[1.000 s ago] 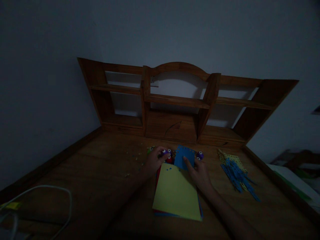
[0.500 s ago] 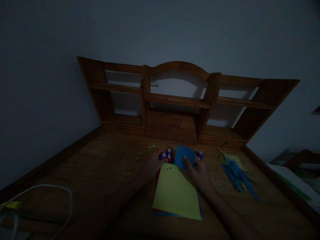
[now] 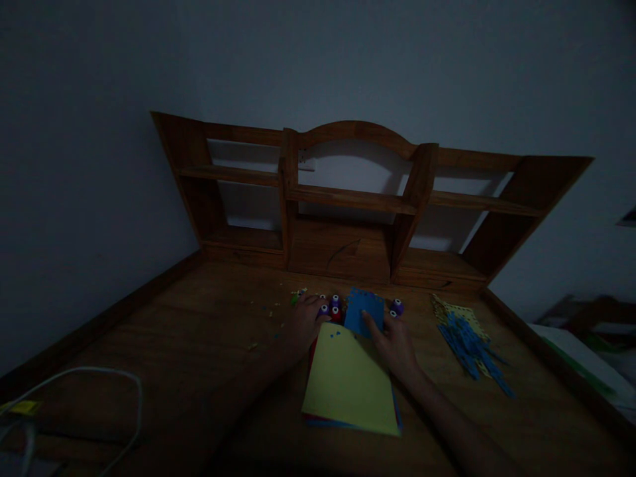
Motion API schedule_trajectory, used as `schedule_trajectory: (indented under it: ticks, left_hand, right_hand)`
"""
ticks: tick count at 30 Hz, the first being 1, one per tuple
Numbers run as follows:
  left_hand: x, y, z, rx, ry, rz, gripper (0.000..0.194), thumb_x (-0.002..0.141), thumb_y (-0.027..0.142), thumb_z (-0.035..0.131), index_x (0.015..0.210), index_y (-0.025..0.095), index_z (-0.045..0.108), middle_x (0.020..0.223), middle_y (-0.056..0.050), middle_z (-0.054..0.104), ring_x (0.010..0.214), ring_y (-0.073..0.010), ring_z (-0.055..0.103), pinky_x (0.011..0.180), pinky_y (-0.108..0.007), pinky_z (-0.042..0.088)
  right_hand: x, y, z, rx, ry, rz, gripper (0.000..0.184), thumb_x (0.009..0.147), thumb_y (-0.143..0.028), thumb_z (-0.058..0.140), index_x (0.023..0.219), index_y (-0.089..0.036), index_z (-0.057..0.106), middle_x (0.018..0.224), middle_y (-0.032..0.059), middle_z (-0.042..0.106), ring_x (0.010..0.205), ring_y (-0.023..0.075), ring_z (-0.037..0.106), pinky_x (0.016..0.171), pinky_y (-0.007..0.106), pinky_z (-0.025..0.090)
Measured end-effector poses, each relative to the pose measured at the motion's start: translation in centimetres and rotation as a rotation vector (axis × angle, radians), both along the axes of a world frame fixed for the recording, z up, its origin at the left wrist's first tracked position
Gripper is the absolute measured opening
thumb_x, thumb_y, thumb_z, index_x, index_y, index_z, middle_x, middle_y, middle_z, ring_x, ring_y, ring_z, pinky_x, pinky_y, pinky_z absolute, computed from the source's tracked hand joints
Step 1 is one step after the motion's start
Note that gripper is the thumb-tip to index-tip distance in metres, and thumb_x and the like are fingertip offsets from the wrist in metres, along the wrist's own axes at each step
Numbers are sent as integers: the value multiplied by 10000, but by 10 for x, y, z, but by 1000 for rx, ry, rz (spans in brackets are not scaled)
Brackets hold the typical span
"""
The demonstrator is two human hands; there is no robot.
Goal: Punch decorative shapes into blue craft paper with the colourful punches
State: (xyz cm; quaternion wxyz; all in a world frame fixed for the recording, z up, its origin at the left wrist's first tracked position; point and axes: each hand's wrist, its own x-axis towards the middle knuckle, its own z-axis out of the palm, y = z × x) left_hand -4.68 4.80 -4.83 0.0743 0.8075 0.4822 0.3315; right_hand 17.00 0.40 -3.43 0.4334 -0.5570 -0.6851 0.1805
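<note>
The scene is dim. My left hand (image 3: 304, 322) rests curled on the wooden desk (image 3: 209, 331) beside several small purple and red punches (image 3: 330, 309), its fingertips touching one of them. My right hand (image 3: 395, 342) pinches the lower edge of a small blue punched paper square (image 3: 364, 311) and holds it tilted up. A stack of coloured paper with a yellow sheet (image 3: 350, 383) on top lies between my forearms. Another purple punch (image 3: 397, 306) sits just right of the blue square.
A wooden shelf unit (image 3: 348, 199) stands at the back of the desk. A pile of blue paper strips (image 3: 472, 349) on yellow punched paper lies at the right. A white cable (image 3: 94, 397) loops at the left front. Small paper bits (image 3: 271, 311) are scattered left of the punches.
My left hand has lowered a purple punch from a raised grip down among the other punches on the desk. The right hand and the blue square have barely moved.
</note>
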Motion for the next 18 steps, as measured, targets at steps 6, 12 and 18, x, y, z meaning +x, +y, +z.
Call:
schedule_trajectory:
  ticks: [6, 12, 18]
  left_hand:
    - [-1, 0, 1, -51, 32, 15, 187, 805, 147, 605, 985, 199, 621, 1077, -74, 598, 1092, -265, 474, 980, -403, 340]
    - [5, 2, -10, 15, 24, 75, 232, 785, 137, 601, 1010, 194, 600, 1102, -85, 527, 1100, -264, 450, 973, -398, 356]
    - [15, -5, 7, 111, -123, 126, 106, 867, 218, 512, 948, 183, 571, 1037, -82, 474, 995, -228, 496, 890, -351, 417]
  right_hand:
    - [27, 2, 22, 178, 139, -258, 392, 857, -532, 491, 731, -173, 585, 661, 26, 595, 592, 162, 528, 538, 253, 391]
    - [81, 31, 27, 316, 388, -574, 423, 814, -581, 502, 711, -170, 520, 640, 6, 521, 584, 154, 486, 532, 262, 390]
    - [85, 52, -5, 197, 422, -543, 440, 800, -594, 478, 735, -161, 525, 666, 24, 556, 603, 157, 483, 551, 267, 384]
